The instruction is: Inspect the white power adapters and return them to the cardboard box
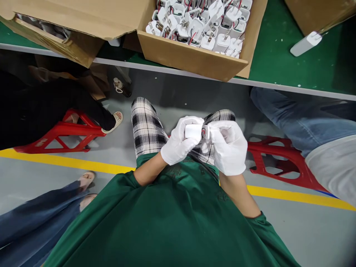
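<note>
Both of my hands wear white gloves and meet above my lap. My left hand [179, 142] is closed around the white housing of a charger [193, 131]. At the housing's right end, my right hand [229, 144] pinches the charger's end cap [206, 132]. A narrow gap between cap and housing shows a bit of red wire. The fingertips of the right hand partly cover the cap, so its far side is hidden.
On the green workbench [274, 52], a cardboard box [191, 52] holds many open white chargers with wires. A single charger [306, 43] lies to the right. Another box [55, 40] overhangs the edge at left. People sit on red stools [62, 129] either side.
</note>
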Action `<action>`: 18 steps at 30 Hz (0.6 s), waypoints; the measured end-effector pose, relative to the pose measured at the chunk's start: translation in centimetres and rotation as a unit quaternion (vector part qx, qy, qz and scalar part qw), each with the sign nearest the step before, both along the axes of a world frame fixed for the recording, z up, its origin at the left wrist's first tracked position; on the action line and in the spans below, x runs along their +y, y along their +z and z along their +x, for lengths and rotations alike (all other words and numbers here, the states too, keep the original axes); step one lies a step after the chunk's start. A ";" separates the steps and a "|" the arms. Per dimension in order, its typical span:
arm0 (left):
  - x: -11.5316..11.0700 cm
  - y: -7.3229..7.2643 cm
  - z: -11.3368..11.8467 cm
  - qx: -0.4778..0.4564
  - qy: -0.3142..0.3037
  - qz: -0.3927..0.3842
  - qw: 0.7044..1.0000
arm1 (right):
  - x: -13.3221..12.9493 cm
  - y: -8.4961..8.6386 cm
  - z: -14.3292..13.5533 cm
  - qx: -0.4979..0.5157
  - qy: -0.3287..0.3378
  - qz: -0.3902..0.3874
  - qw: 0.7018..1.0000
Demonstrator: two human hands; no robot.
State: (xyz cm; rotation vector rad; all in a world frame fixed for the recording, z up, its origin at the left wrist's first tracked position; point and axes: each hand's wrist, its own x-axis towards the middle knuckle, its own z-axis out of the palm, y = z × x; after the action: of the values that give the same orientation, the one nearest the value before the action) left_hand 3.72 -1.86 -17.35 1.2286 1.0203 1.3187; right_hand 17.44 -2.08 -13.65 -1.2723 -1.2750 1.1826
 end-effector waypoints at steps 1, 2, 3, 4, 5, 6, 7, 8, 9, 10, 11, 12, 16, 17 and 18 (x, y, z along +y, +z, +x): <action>0.0 0.0 0.0 -0.002 0.003 0.012 1.000 | 0.0 0.0 0.0 -0.010 -0.001 0.004 1.000; 0.0 0.0 -0.1 -0.006 0.005 0.022 1.000 | -0.1 0.0 0.0 -0.021 -0.001 0.011 1.000; 0.0 -0.1 -0.1 -0.012 0.008 0.026 1.000 | -0.1 0.0 0.1 -0.032 0.001 0.022 0.999; 0.0 -0.1 -0.2 -0.019 0.009 0.026 0.999 | -0.1 0.1 0.2 -0.044 0.003 0.037 0.998; 0.1 -0.1 -0.2 -0.030 0.007 0.023 0.999 | -0.1 0.1 0.3 -0.057 0.005 0.056 0.997; 0.1 -0.2 -0.3 -0.043 0.003 0.020 0.999 | -0.1 0.1 0.5 -0.074 0.009 0.079 0.994; 0.2 -0.2 -0.3 -0.056 -0.003 0.017 0.998 | 0.0 0.1 0.8 -0.095 0.013 0.102 0.990; 0.2 -0.3 -0.3 -0.068 -0.009 0.014 0.998 | 0.1 0.1 1.0 -0.120 0.019 0.129 0.984; 0.3 -0.3 -0.4 -0.077 -0.013 0.012 0.997 | 0.3 0.1 1.4 -0.148 0.026 0.159 0.976; 0.3 -0.3 -0.4 -0.082 -0.016 0.008 0.996 | 0.5 0.1 1.7 -0.176 0.036 0.192 0.965; 0.3 -0.3 -0.4 -0.085 -0.018 0.002 0.996 | 0.7 0.1 2.1 -0.203 0.046 0.226 0.952; 0.3 -0.3 -0.4 -0.084 -0.020 -0.006 0.996 | 0.9 0.1 2.4 -0.226 0.058 0.259 0.937; 0.1 0.0 -0.3 -0.079 -0.034 -0.024 0.996 | 1.6 0.2 3.1 -0.256 0.080 0.332 0.904; 0.1 0.1 -0.3 -0.076 -0.034 -0.021 0.996 | 1.7 0.3 3.1 -0.251 0.080 0.337 0.904; 0.1 0.1 -0.3 -0.073 -0.033 -0.015 0.997 | 1.8 0.4 3.0 -0.243 0.079 0.340 0.905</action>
State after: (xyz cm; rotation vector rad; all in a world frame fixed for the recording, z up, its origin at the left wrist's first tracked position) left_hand 3.44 -1.78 -17.21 1.1169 0.8868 1.3163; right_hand 20.44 -0.31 -13.30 -0.9584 -1.9675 0.4246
